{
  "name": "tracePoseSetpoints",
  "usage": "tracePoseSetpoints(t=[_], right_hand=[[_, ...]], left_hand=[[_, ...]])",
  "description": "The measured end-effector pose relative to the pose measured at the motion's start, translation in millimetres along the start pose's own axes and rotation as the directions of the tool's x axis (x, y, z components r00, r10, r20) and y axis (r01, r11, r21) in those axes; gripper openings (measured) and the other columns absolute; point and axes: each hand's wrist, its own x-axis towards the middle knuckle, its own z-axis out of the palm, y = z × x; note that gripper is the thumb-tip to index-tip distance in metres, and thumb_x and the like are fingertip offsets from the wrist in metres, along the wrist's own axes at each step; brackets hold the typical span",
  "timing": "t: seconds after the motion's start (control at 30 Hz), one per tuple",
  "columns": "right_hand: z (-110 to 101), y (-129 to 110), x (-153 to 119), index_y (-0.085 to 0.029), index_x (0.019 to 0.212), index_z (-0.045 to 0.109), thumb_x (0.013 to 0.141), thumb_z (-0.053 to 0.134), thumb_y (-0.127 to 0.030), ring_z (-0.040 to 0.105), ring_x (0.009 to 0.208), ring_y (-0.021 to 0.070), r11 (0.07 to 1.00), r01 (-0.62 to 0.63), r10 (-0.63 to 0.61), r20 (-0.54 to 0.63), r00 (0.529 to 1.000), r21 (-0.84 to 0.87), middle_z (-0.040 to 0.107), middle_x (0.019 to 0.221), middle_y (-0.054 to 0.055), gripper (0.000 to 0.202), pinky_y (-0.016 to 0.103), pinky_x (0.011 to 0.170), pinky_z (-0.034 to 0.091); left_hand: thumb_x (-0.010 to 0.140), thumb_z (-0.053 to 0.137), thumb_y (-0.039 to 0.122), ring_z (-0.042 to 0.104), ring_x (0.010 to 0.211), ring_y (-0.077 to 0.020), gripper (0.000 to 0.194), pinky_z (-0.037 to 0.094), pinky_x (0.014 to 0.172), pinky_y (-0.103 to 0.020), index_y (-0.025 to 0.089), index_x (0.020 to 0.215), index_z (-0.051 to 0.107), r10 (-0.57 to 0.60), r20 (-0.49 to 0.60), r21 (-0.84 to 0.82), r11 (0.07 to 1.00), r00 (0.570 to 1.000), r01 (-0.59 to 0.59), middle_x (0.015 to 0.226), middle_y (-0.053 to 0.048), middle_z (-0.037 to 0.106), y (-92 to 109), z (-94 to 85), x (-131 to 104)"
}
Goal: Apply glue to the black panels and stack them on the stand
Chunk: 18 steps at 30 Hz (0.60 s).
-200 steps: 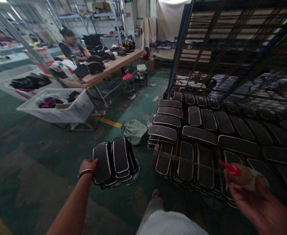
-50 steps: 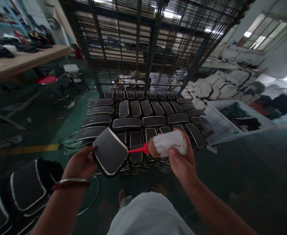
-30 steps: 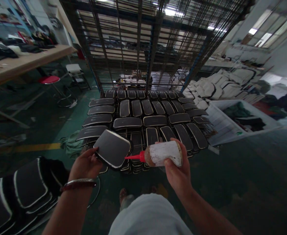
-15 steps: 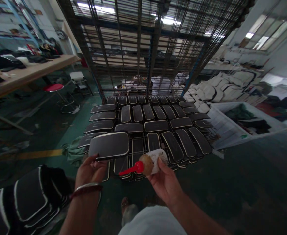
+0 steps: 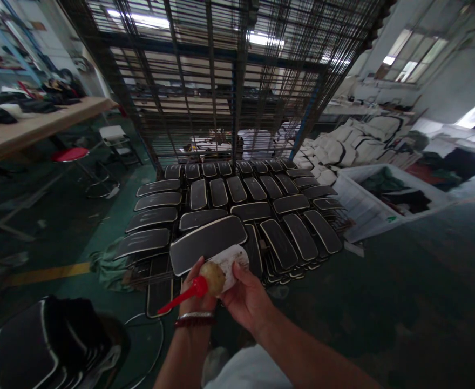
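My left hand (image 5: 197,292) grips the near edge of a dark, rounded rectangular panel (image 5: 207,240) with a pale border, held above the rows of similar panels. Its fingers are partly hidden behind the bottle. My right hand (image 5: 245,300) is closed around a squeeze bottle (image 5: 234,265) with a white, stained body, a yellowish shoulder and a long red nozzle. The bottle lies on its side in the air, nozzle to the lower left, in front of my left hand and the panel's near edge. Many like panels (image 5: 284,243) rest in rows on the rack's low tier.
A tall wire rack (image 5: 233,81) rises behind the panels. More panels (image 5: 27,346) are stacked at lower left, near a green cloth (image 5: 110,267). A white bin (image 5: 354,202) with fabric stands right. At left are a red stool (image 5: 70,155) and a worktable (image 5: 43,127).
My left hand has moved right with the panel, which is now tilted and more central. My right hand has brought the bottle left, in front of my left hand. The view has shifted slightly right.
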Motion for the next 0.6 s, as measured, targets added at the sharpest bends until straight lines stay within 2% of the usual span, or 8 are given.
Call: tracePoseSetpoints(t=[0.13, 0.23, 0.33, 0.4, 0.43, 0.5, 0.57, 0.6], right_hand=[[1.8, -14.6, 0.6, -0.018, 0.106, 0.077, 0.066, 0.105, -0.033, 0.080, 0.098, 0.0252, 1.000, 0.001, -0.001, -0.001, 1.000, -0.001, 0.084, 0.108, 0.005, 0.051, 0.041, 0.091, 0.068], [1.8, -33.8, -2.9, -0.019, 0.109, 0.076, 0.068, 0.104, -0.032, 0.080, 0.100, 0.0253, 0.999, -0.039, 0.039, 0.020, 0.999, -0.022, 0.084, 0.110, 0.005, 0.051, 0.041, 0.090, 0.068], [-1.6, -57.4, -7.7, -0.019, 0.109, 0.076, 0.069, 0.103, -0.033, 0.080, 0.098, 0.0250, 0.988, -0.117, 0.123, 0.046, 0.991, -0.105, 0.084, 0.108, 0.004, 0.050, 0.041, 0.089, 0.068], [-4.5, -72.5, -10.9, -0.017, 0.111, 0.076, 0.070, 0.102, -0.034, 0.080, 0.098, 0.0255, 0.970, -0.156, 0.171, 0.068, 0.983, -0.186, 0.084, 0.105, 0.006, 0.051, 0.041, 0.090, 0.068], [-5.6, -79.1, -12.3, -0.017, 0.111, 0.075, 0.072, 0.102, -0.034, 0.080, 0.098, 0.0261, 0.960, -0.165, 0.187, 0.079, 0.979, -0.226, 0.084, 0.103, 0.006, 0.051, 0.042, 0.091, 0.067], [-6.4, -89.3, -14.5, -0.017, 0.110, 0.075, 0.074, 0.100, -0.036, 0.080, 0.099, 0.0272, 0.936, -0.177, 0.214, 0.093, 0.972, -0.303, 0.083, 0.099, 0.007, 0.048, 0.043, 0.092, 0.067], [-4.8, -94.7, -15.8, -0.017, 0.108, 0.075, 0.076, 0.099, -0.037, 0.080, 0.098, 0.0276, 0.910, -0.192, 0.243, 0.097, 0.965, -0.368, 0.083, 0.095, 0.006, 0.045, 0.043, 0.091, 0.067], [-3.3, -95.5, -16.1, -0.017, 0.107, 0.075, 0.076, 0.098, -0.037, 0.080, 0.097, 0.0277, 0.897, -0.201, 0.258, 0.097, 0.961, -0.394, 0.082, 0.095, 0.007, 0.044, 0.043, 0.091, 0.066]], left_hand=[[0.078, 0.080, 0.019, 0.081, 0.098, -0.0284, 0.013, 0.065, 0.096, -0.042, 0.022, 0.090, 0.079, 0.189, -0.034, 0.049, 0.981, 0.981, -0.187, 0.095, -0.005, 0.086, -19.7, -11.1, -10.2], [0.069, 0.085, 0.012, 0.078, 0.111, -0.0306, 0.023, 0.062, 0.103, -0.042, 0.022, 0.090, 0.082, 0.218, -0.047, 0.192, 0.960, 0.975, -0.206, 0.112, -0.009, 0.086, -18.3, -46.4, -34.1], [0.065, 0.087, 0.009, 0.079, 0.108, -0.0350, 0.031, 0.062, 0.101, -0.046, 0.018, 0.094, 0.084, 0.165, -0.189, 0.380, 0.921, 0.968, -0.083, 0.109, -0.015, 0.086, 18.1, -95.9, -58.3], [0.064, 0.090, 0.016, 0.079, 0.107, -0.0362, 0.031, 0.061, 0.101, -0.046, 0.018, 0.094, 0.084, 0.273, -0.271, 0.566, 0.821, 0.923, -0.076, 0.103, -0.013, 0.087, 59.9, -115.2, -66.8], [0.067, 0.090, 0.024, 0.078, 0.110, -0.0362, 0.029, 0.060, 0.102, -0.045, 0.020, 0.095, 0.084, 0.348, -0.248, 0.642, 0.758, 0.904, -0.116, 0.106, -0.012, 0.087, 82.5, -116.0, -67.8], [0.076, 0.087, 0.039, 0.072, 0.124, -0.0360, 0.034, 0.055, 0.110, -0.043, 0.021, 0.105, 0.084, 0.399, -0.081, 0.763, 0.615, 0.913, -0.201, 0.119, -0.011, 0.085, 122.9, -97.5, -64.2], [0.080, 0.085, 0.049, 0.069, 0.129, -0.0358, 0.043, 0.053, 0.112, -0.043, 0.021, 0.113, 0.082, 0.281, 0.051, 0.853, 0.487, 0.958, -0.189, 0.125, -0.012, 0.084, 149.3, -58.2, -56.0], [0.080, 0.086, 0.048, 0.069, 0.130, -0.0352, 0.047, 0.053, 0.111, -0.043, 0.020, 0.118, 0.081, 0.163, 0.092, 0.882, 0.445, 0.982, -0.156, 0.129, -0.012, 0.082, 155.9, -34.8, -51.3]])
